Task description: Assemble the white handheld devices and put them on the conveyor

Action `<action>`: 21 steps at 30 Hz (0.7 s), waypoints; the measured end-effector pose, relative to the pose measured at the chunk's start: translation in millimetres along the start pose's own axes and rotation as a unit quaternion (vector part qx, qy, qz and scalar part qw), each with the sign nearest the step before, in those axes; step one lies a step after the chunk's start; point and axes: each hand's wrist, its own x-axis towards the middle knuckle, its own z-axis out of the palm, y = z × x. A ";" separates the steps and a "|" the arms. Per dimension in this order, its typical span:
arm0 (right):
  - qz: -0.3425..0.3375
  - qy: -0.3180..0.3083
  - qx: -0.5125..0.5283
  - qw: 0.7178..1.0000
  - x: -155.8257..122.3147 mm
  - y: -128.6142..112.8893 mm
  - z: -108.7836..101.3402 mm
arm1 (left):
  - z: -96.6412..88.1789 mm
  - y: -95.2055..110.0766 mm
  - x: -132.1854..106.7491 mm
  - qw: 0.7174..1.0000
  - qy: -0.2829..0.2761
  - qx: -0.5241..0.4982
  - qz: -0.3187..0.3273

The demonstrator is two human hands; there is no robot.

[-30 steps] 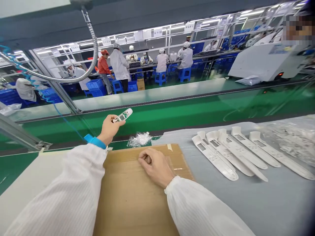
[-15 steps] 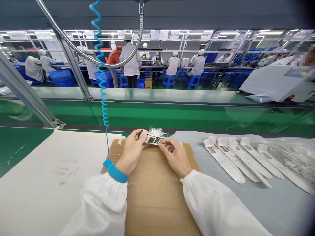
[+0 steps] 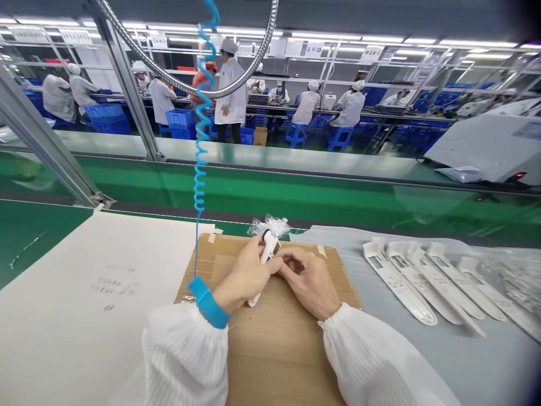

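Note:
Both my hands meet over a brown cardboard sheet (image 3: 274, 349) in front of me. My left hand (image 3: 245, 277) is closed around a small white handheld device (image 3: 267, 251), held nearly upright with its tip resting on the cardboard. My right hand (image 3: 308, 281) has its fingers curled and pinched against the same device from the right. A blue wrist strap (image 3: 208, 301) sits on my left wrist, and its blue coiled cord (image 3: 200, 141) rises upward.
A crumpled clear plastic bag (image 3: 270, 226) lies just beyond the cardboard. Several white plastic housings (image 3: 422, 285) lie in a row on the grey mat at right. A green conveyor (image 3: 296, 194) runs across; people in white coats work behind. A metal flexible hose (image 3: 236, 84) hangs overhead.
My left hand brought the device back from the conveyor to the cardboard. My right hand rose to join it, and the device turned from lying flat to nearly upright.

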 end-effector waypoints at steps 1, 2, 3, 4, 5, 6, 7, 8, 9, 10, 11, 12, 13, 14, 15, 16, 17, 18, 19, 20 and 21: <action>0.000 0.018 0.009 1.000 -0.5 1.3 -1.1 | 0.6 -1.2 -1.0 1.000 -0.006 0.026 0.005; -0.005 0.041 0.015 0.999 -0.8 2.2 -2.4 | 0.1 -0.8 -1.9 0.998 -0.009 0.054 0.008; -0.018 0.068 0.013 0.997 -1.0 2.6 -3.9 | -1.2 0.8 -2.8 0.996 -0.014 0.083 0.006; -0.038 0.095 0.002 0.995 -0.9 2.6 -5.5 | -2.9 3.0 -3.7 0.994 -0.022 0.110 0.001; -0.062 0.118 -0.019 0.991 -0.6 2.6 -7.1 | -4.6 5.5 -4.7 0.990 -0.033 0.137 0.001; -0.089 0.130 -0.048 0.986 -0.2 2.5 -8.6 | -6.1 7.7 -6.0 0.985 -0.048 0.164 0.007; -0.114 0.134 -0.082 0.981 0.4 2.7 -10.0 | -7.2 9.6 -7.4 0.980 -0.065 0.187 0.018; -0.135 0.134 -0.119 0.974 1.1 3.1 -11.3 | -7.9 11.1 -9.0 0.974 -0.082 0.209 0.031; -0.149 0.133 -0.157 0.967 1.7 3.8 -12.3 | -8.2 12.0 -10.7 0.968 -0.095 0.230 0.044; -0.155 0.135 -0.190 0.960 2.2 4.6 -13.2 | -8.0 12.7 -12.2 0.962 -0.103 0.249 0.054; -0.158 0.140 -0.216 0.953 2.6 5.5 -14.0 | -7.6 13.1 -13.4 0.957 -0.107 0.264 0.058; -0.158 0.145 -0.234 0.948 2.7 6.3 -14.7 | -7.1 13.3 -14.2 0.953 -0.108 0.276 0.058; -0.158 0.149 -0.245 0.945 2.5 7.1 -15.3 | -6.7 13.6 -14.5 0.950 -0.109 0.287 0.056; -0.157 0.149 -0.252 0.943 2.1 7.7 -15.7 | -6.7 13.9 -14.1 0.947 -0.109 0.297 0.052; -0.158 0.143 -0.257 0.943 1.5 8.2 -15.9 | -7.5 14.5 -13.0 0.946 -0.103 0.304 0.046; -0.160 0.130 -0.257 0.944 0.6 8.7 -15.9 | -9.1 15.5 -11.2 0.948 -0.081 0.306 0.042; -0.162 0.112 -0.250 0.948 -0.2 9.4 -15.6 | -11.8 16.9 -9.0 0.951 -0.040 0.303 0.039; -0.163 0.093 -0.234 0.954 -0.9 10.2 -15.0 | -15.4 18.9 -6.5 0.955 0.018 0.293 0.038; -0.160 0.076 -0.208 0.962 -1.3 11.2 -14.3 | -19.6 21.5 -4.1 0.957 0.083 0.274 0.036; -0.152 0.065 -0.176 0.970 -1.1 12.2 -13.5 | -24.2 24.3 -2.1 0.958 0.140 0.247 0.031; -0.138 0.065 -0.143 0.978 -0.2 13.2 -12.8 | -28.4 27.2 -0.5 0.959 0.178 0.220 0.023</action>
